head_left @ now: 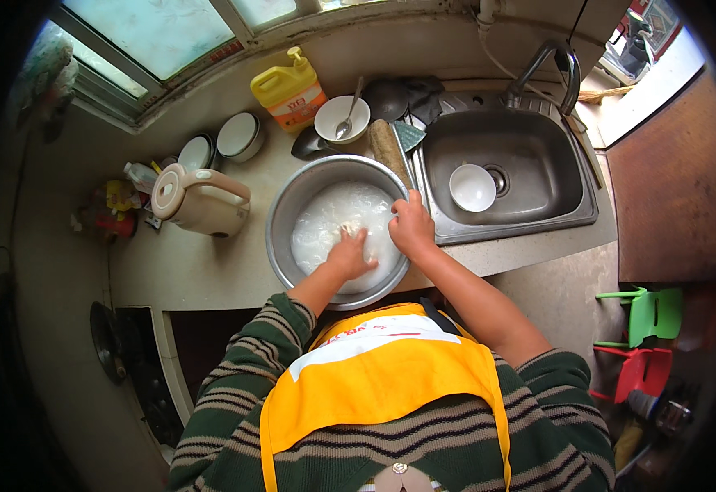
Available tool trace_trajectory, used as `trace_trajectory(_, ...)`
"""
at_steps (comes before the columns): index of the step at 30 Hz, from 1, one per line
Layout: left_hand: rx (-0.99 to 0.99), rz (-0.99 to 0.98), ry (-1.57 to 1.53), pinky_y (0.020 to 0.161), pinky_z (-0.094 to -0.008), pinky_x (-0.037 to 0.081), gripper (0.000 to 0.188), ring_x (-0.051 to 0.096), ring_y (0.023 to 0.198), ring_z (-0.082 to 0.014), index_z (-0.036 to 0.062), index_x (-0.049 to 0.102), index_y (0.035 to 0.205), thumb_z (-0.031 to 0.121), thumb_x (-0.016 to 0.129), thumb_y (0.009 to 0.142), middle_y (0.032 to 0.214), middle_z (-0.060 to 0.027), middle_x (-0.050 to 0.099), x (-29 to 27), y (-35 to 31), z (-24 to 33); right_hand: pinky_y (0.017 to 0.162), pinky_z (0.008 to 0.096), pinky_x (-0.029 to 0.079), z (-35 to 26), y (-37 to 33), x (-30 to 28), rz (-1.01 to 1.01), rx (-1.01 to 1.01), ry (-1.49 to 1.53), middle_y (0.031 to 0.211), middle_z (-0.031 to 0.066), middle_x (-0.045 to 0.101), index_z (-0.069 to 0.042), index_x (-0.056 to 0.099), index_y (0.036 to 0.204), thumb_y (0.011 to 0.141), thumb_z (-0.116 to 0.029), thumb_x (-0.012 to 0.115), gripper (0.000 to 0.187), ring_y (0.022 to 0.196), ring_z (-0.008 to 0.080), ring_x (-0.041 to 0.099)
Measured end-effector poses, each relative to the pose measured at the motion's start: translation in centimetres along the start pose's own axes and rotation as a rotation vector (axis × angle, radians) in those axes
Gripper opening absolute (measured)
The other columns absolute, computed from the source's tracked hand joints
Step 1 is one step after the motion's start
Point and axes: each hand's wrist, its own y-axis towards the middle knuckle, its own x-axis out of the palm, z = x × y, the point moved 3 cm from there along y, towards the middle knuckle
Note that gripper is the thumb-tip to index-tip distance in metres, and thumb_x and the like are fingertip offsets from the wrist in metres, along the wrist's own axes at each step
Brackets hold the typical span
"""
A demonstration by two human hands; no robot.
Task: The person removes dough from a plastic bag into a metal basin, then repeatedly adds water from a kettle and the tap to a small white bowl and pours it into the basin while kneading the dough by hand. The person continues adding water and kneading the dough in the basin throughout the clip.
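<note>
A large round metal basin (279,244) stands at the counter's front edge, against my apron. It holds cloudy white liquid (313,215) with a glossy, bubbly surface. My left hand (350,256) reaches into it with the fingers apart and the fingertips dipping into the liquid. Something pale shows at those fingertips; I cannot make out what it is. My right hand (413,225) is closed over the basin's right rim. A brown, rough-looking long object (388,149) lies just behind the basin, close to the sink.
On the right is a steel sink (538,205) with a white bowl (472,188) and a tap (570,78). Behind the basin stand a yellow jug (290,90) and a bowl (328,120) with a spoon (345,127). A beige kettle (202,205) and stacked bowls (239,135) are left.
</note>
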Motion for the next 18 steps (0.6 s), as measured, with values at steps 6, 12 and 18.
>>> trace_trajectory(6, 0.191, -0.161, -0.052, 0.091, -0.0445, 0.046, 0.059, 0.054, 0.102, -0.0499, 0.0043, 0.041, 0.130, 0.014, 0.058, 0.075, 0.126, -0.0454, 0.032, 2.3, -0.9, 2.0, 0.072, 0.0481, 0.048, 0.0, -0.1, -0.1, 0.034, -0.034, 0.019, 0.106, 0.0160, 0.047, -0.006, 0.060, 0.083, 0.073, -0.006, 0.056, 0.011, 0.087, 0.0353, 0.057)
trace_trajectory(12, 0.223, -0.097, -0.046, 0.081, -0.0432, 0.049, 0.019, 0.062, 0.090, -0.0374, 0.0049, 0.067, 0.090, 0.011, 0.056, 0.075, 0.091, -0.0228, 0.064, 2.5, -0.9, 1.6, 0.073, 0.0473, 0.048, -0.1, -0.1, -0.2, 0.009, 0.002, 0.010, 0.109, 0.0151, 0.049, -0.007, 0.063, 0.083, 0.073, -0.006, 0.058, 0.012, 0.088, 0.0355, 0.058)
trace_trajectory(18, 0.176, 0.209, -0.169, 0.072, -0.0441, 0.049, 0.014, 0.062, 0.079, -0.0378, 0.0065, 0.069, 0.082, 0.012, 0.057, 0.075, 0.080, -0.0209, 0.064, -0.5, 0.1, -0.9, 0.073, 0.0489, 0.048, -0.3, -0.2, -0.4, 0.023, -0.017, 0.029, 0.107, 0.0167, 0.048, -0.005, 0.061, 0.082, 0.074, -0.005, 0.055, 0.010, 0.087, 0.0361, 0.058)
